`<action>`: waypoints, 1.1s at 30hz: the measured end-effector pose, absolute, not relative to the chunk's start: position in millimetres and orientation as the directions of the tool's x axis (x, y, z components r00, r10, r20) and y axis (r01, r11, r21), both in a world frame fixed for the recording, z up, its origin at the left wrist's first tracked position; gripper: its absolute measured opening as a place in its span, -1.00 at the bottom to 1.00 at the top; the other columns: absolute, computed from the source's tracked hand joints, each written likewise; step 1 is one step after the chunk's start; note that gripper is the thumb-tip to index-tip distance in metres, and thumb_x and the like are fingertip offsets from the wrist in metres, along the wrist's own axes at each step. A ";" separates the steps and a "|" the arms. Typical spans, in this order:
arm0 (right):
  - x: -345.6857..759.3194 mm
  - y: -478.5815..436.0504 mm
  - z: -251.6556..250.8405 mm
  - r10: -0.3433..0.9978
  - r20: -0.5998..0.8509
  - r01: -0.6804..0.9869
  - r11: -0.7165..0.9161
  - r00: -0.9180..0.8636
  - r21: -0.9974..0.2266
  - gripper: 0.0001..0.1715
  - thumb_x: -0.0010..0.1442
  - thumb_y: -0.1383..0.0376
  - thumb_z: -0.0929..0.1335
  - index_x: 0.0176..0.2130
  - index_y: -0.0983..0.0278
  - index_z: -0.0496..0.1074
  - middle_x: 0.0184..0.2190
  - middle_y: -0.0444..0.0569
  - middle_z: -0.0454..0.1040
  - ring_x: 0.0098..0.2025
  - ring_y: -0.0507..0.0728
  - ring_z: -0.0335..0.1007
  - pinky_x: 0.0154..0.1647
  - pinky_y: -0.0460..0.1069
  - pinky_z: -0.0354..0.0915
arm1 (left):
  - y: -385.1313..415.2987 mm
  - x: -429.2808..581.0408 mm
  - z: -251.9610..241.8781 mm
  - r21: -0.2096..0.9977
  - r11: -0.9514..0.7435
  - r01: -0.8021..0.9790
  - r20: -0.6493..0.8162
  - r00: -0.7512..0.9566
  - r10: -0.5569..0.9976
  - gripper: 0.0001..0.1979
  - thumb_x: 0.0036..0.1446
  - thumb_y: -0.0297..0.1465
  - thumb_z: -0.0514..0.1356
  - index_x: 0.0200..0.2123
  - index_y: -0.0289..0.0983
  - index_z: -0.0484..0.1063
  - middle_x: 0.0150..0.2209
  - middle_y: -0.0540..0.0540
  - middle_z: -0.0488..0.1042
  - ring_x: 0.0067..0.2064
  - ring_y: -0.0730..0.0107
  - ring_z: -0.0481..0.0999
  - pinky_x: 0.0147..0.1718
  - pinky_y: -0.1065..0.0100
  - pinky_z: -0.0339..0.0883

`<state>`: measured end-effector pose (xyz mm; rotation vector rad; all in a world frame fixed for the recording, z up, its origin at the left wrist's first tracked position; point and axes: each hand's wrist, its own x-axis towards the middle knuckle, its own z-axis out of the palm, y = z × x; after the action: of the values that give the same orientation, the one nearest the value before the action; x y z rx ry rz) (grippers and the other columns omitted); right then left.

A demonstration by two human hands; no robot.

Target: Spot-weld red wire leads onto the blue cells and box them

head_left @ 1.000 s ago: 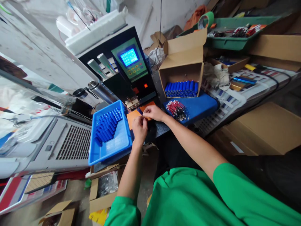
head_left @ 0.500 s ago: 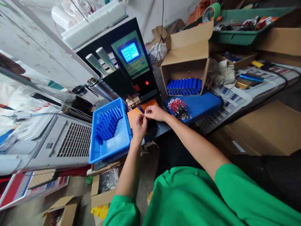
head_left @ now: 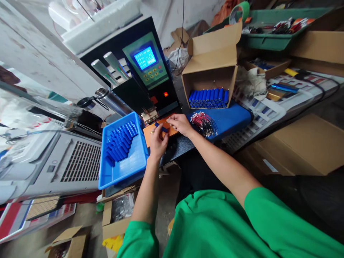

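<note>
My left hand (head_left: 158,141), with a ring on one finger, is closed round a blue cylindrical battery cell (head_left: 160,127) over the orange board (head_left: 147,136). My fingers partly cover the cell. Just to its right, my right hand (head_left: 180,124) has its thumb and fingertips pinched together above the board; what they hold, if anything, is too small to name. Right behind both hands is the metal head (head_left: 149,114) of a black machine (head_left: 163,84) with a lit blue screen (head_left: 145,58).
Left of the board stands a blue tray (head_left: 126,166) with rows of blue cells. A cardboard box (head_left: 212,73) at the right holds more cells. In front of it lies a bundle of red and black wires (head_left: 203,123). A steel flask (head_left: 110,100) stands behind the tray.
My hands, together half a second ago, have moved apart. The left has turned and now has its fingers over the blue cell; the right stays pinched. The view has shifted slightly.
</note>
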<state>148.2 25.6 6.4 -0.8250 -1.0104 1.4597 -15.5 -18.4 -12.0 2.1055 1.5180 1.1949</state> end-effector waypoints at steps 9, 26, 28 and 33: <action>147.2 27.5 7.2 0.993 -0.011 -0.392 -0.057 -0.119 -0.918 -0.58 0.04 0.10 0.53 -0.51 0.27 0.33 -0.64 -0.21 0.29 -0.66 -0.10 0.05 -0.70 -0.17 -0.06 | -20.3 -19.1 -4.1 0.720 -0.378 0.582 0.426 0.059 0.903 -0.63 0.28 -0.24 0.18 0.10 -0.23 0.45 -0.06 -0.20 0.54 -0.06 0.20 0.54 0.01 0.14 0.42; 143.2 32.6 -3.4 0.995 0.057 -0.319 0.029 -0.077 -0.947 -0.58 0.08 0.06 0.49 -0.53 0.26 0.33 -0.67 -0.22 0.26 -0.65 -0.08 0.07 -0.67 -0.16 -0.03 | 9.3 -20.7 -12.2 0.807 -0.248 0.535 0.321 -0.045 0.946 -0.71 0.25 -0.20 0.22 -0.05 -0.25 0.40 -0.27 -0.06 0.52 -0.27 0.38 0.53 -0.22 0.35 0.43; 142.7 32.4 -3.0 0.997 0.054 -0.310 0.035 -0.053 -0.950 -0.61 0.08 0.08 0.48 -0.52 0.26 0.34 -0.67 -0.21 0.28 -0.64 -0.07 0.08 -0.66 -0.16 -0.01 | 9.6 -20.0 -13.4 0.783 -0.256 0.566 0.329 -0.028 0.944 -0.72 0.28 -0.19 0.19 -0.06 -0.24 0.38 -0.25 -0.06 0.52 -0.26 0.38 0.53 -0.21 0.34 0.43; 138.5 32.8 -0.7 0.998 0.066 -0.280 0.059 -0.015 -0.958 -0.66 0.07 0.12 0.43 -0.55 0.25 0.33 -0.65 -0.19 0.31 -0.61 -0.04 0.13 -0.61 -0.14 0.06 | 8.9 -17.5 -13.8 0.730 -0.233 0.642 0.351 -0.061 0.934 -0.74 0.32 -0.19 0.15 -0.06 -0.24 0.37 -0.24 -0.08 0.52 -0.25 0.33 0.53 -0.18 0.30 0.42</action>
<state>138.5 32.8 -0.7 -0.9427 -1.0441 1.3011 -17.5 8.9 -13.8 1.8798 1.6859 1.1924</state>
